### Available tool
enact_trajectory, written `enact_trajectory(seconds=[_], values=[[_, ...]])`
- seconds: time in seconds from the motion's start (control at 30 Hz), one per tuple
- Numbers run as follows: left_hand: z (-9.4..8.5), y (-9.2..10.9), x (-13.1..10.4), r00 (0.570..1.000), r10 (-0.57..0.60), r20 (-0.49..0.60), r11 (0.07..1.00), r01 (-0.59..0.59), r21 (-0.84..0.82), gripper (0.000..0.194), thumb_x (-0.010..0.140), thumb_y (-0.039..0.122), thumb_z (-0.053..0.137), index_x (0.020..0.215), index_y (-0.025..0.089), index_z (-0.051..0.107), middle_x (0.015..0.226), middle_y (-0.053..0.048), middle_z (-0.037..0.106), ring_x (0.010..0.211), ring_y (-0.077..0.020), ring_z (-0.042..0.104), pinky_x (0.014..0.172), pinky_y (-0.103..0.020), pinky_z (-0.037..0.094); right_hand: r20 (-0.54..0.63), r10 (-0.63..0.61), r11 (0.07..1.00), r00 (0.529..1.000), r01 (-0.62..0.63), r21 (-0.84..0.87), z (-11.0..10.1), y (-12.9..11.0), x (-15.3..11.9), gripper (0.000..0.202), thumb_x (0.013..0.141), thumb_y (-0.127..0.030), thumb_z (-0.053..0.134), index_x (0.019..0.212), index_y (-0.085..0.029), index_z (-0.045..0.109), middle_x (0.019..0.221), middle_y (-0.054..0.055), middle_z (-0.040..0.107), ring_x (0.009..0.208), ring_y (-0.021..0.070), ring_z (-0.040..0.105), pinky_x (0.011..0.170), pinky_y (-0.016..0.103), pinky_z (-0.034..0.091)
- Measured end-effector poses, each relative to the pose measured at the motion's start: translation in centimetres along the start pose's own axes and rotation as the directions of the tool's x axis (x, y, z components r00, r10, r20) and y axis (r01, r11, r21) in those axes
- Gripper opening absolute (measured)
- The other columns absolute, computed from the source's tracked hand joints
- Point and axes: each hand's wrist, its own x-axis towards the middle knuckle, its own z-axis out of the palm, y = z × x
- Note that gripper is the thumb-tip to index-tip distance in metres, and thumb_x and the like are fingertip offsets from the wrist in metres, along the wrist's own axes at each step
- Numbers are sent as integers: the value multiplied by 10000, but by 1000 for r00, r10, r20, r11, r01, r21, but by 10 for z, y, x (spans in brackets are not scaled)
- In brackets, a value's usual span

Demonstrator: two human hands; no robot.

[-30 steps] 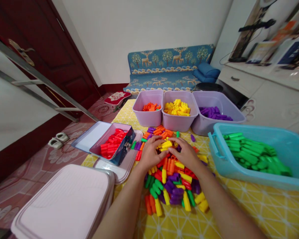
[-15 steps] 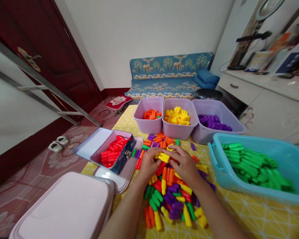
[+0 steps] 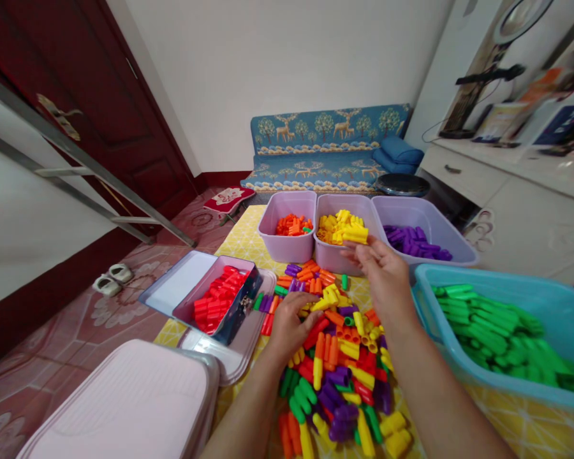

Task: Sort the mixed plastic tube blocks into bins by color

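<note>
A heap of plastic pegs (image 3: pixel 337 357) in several colours lies on the yellow tablecloth (image 3: pixel 545 427). My left hand (image 3: pixel 289 322) rests on the heap's left part, fingers curled over yellow pegs. My right hand (image 3: pixel 385 274) is raised past the heap, near the front rim of the middle lilac bin (image 3: pixel 321 205) of yellow pegs. A yellow peg (image 3: pixel 354 236) sits at its fingertips; whether the fingers still grip it I cannot tell. The left lilac bin (image 3: pixel 287 245) holds orange pegs and the right lilac bin (image 3: pixel 454 252) purple ones.
A turquoise tub (image 3: pixel 559 299) of green pegs stands at the right. A blue tin (image 3: pixel 242 303) of red pegs lies open at the left on a pale lid. A pink lidded box (image 3: pixel 119 401) is at the near left. A blue sofa (image 3: pixel 325 146) stands behind.
My right hand has lifted off the heap and moved forward to the yellow bin with a yellow peg. My left hand stays on the heap.
</note>
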Motion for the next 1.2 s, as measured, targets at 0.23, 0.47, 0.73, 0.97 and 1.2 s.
enact_trajectory(seconds=[0.23,0.47,0.73,0.97,1.2], values=[[-1,2,0,1000,10,7,1000,-10,27,178,821,318,663,947,200,706,944,-61,706,923,-200,616,832,-308,461,224,60,928,973,29,-372,-7,38,-30,211,814,-297,592,951,-182,705,919,83,734,815,217,687,769,364,539],[0,-3,0,1000,27,6,998,-28,56,413,939,373,462,602,167,584,640,-41,612,702,-162,542,700,-287,399,396,-18,647,918,313,-696,-9,50,-26,327,796,-129,512,1065,-161,693,1116,104,685,1066,244,601,981,403,440],[1,-5,0,1000,9,-29,998,-7,68,401,936,366,465,585,174,498,600,-10,505,660,-145,476,649,-267,359,676,66,535,734,546,-644,17,60,-6,644,781,4,423,1369,-247,500,1321,70,591,1241,210,498,1041,380,379],[1,-4,-1,999,25,-23,999,-24,38,336,918,372,493,680,167,612,681,-37,595,725,-163,542,680,-273,398,728,175,466,662,596,-654,14,58,-2,373,774,-124,628,1106,-279,696,1110,50,681,1049,229,582,936,357,412],[1,-1,-1,999,-39,-34,998,41,40,164,868,299,583,804,182,680,796,-36,680,814,-175,606,741,-281,445,332,-10,699,943,245,-672,-16,39,-23,365,889,-418,509,1139,-192,649,942,64,689,773,186,614,721,303,464]])
